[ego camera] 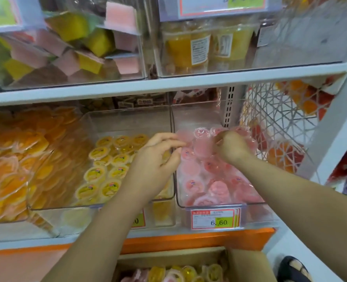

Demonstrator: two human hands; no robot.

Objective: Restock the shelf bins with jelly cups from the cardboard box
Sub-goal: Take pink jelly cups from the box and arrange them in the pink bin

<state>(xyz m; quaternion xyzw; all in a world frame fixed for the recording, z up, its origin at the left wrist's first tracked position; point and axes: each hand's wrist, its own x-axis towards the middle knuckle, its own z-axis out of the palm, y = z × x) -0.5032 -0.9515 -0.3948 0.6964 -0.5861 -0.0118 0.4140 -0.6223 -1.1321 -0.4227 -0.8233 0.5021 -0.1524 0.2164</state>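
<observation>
Hands meet at the centre of the view, over the clear bin (219, 205) at four o'clock. The left hand (158, 155) reaches across the bin's left wall with its fingers curled. Its thumb and forefinger seem to pinch the wrapped edge of the pink jelly cups (201, 180). The right hand (232, 148) is seen from the back, just toward three o'clock of the left. Its fingers are bent down over the same cluster and grip it from above, though blur hides the exact hold.

The pink cups fill this bin from its front rim back to the hands. The two-handed hold probably steadies a loose, slippery pack so it settles flat at the rear, leaving the price tag (214, 218) at five o'clock readable.

Just beside it, toward nine o'clock, the middle bin (127, 119) holds yellow jelly cups (105, 174), keeping flavours apart. The cardboard box (247, 263) sits open at six o'clock, below the shelf edge and within easy reach. Mixed cups (188, 273) show inside it, so restocking looks unfinished.
</observation>
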